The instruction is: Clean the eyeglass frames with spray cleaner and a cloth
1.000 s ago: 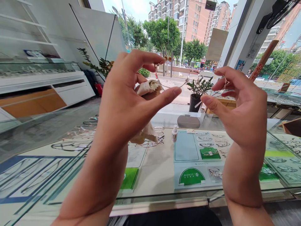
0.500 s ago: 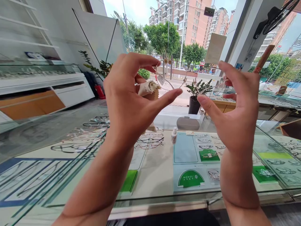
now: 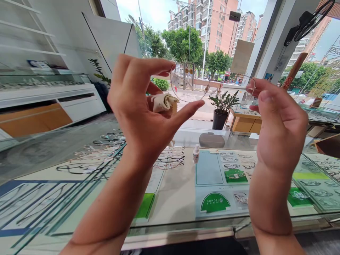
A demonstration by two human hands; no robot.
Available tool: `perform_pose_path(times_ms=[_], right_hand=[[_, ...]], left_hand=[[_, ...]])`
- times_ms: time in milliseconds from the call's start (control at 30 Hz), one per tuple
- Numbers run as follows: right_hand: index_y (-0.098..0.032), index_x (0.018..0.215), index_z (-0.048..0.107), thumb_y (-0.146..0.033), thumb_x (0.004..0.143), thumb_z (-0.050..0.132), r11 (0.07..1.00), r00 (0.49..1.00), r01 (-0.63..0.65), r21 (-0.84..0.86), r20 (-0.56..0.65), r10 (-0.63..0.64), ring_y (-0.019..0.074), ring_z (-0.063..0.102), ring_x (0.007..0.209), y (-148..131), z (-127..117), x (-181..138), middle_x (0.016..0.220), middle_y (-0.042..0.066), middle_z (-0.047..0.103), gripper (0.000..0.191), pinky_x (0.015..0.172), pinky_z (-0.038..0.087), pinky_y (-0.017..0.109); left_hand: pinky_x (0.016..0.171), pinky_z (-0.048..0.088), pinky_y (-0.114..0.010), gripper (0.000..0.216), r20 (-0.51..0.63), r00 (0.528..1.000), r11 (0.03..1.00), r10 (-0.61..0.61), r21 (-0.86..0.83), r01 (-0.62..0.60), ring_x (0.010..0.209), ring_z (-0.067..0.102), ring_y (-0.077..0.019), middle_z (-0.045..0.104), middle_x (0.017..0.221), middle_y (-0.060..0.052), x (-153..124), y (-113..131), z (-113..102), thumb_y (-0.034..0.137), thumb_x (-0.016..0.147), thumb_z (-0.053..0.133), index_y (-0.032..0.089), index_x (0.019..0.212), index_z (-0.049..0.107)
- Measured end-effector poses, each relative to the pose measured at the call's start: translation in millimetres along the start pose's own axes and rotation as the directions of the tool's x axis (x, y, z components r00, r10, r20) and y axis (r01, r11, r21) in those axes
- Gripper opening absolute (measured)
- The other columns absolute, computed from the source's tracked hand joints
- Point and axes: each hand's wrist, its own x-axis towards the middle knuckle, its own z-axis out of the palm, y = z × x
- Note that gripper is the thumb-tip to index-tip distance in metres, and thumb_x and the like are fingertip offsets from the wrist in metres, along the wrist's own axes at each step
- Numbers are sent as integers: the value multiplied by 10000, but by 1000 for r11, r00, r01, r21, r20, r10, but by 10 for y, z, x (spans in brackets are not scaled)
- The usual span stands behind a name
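I hold a pair of thin-rimmed eyeglasses (image 3: 207,89) up in front of me, against the window. My left hand (image 3: 138,102) grips the left side of the frame with its fingertips, its thumb stretched out below the left lens. A crumpled beige cleaning cloth (image 3: 162,103) with a zigzag edge is tucked in the same hand, under the curled fingers. At the right end of the frame, the fingers of my right hand (image 3: 283,120) close on the rim, with the thumb bent back towards me. The slim temples are hard to make out.
Below is a glass display counter (image 3: 175,202) with several rows of eyeglasses. A small white spray bottle (image 3: 196,154) and a dark glasses case (image 3: 211,140) stand near its far side. Beyond are a potted plant (image 3: 220,118) and a wooden cabinet (image 3: 245,123).
My right hand has shifted right and turned, its thumb moving away from the lower rim. My left hand has moved slightly left with the eyeglasses and cloth, and the lenses now face me more squarely.
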Motion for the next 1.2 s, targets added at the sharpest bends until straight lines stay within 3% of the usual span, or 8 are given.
perform_pose_path(times_ms=[167,367,467,600,833,1067,1200], right_hand=[[-295,1007,807,-175,987,594,978,996,-84,193,25,80,220,750,1121,59,-23,35,1079,-8,803,245,1034,568,447],[-253,1010,782,-202,940,659,943,989,-146,299,67,132,219,757,1069,38,-43,80,1053,20,800,151,996,595,435],[-252,998,761,-184,944,638,941,991,-131,312,69,116,214,754,1087,31,-33,76,1048,17,795,150,1062,579,449],[-264,1008,719,-182,986,550,980,995,-74,185,83,59,219,743,1135,27,-24,65,1104,28,774,189,1073,567,464],[-258,918,752,-120,918,603,937,994,-110,330,34,104,204,755,1039,-19,2,79,998,15,754,203,1036,571,435],[-246,955,728,-158,950,579,964,997,-80,255,35,74,214,745,1066,5,-2,73,1041,20,750,174,979,585,425],[-233,984,715,-201,983,583,975,997,-64,215,58,53,255,731,1110,14,-18,60,1077,28,737,136,1007,566,462]], left_hand=[[638,492,-330,513,67,992,993,-110,-36,113,943,705,-212,707,1010,-47,1,39,-20,495,690,922,270,1114,741],[669,471,-334,546,94,989,989,-114,-85,122,1008,693,-218,709,1102,-64,3,51,-17,468,718,899,250,1176,697],[617,435,-317,547,113,984,976,-135,-156,152,1052,691,-214,695,1153,-37,6,60,-8,367,725,889,298,1218,664],[592,430,-300,542,116,984,968,-132,-197,153,1065,696,-196,689,1159,-15,8,66,-13,280,715,895,307,1207,670],[611,438,-318,535,119,986,972,-120,-187,141,1120,691,-217,675,1194,-6,4,68,-20,309,755,846,337,1253,653],[583,500,-248,453,73,996,960,-59,-269,77,1018,721,-182,654,1104,-14,23,120,-13,393,787,834,302,1190,648],[601,570,-281,415,85,989,957,-125,-254,143,998,739,-192,655,1091,-20,28,199,-50,501,839,785,272,1150,633]])
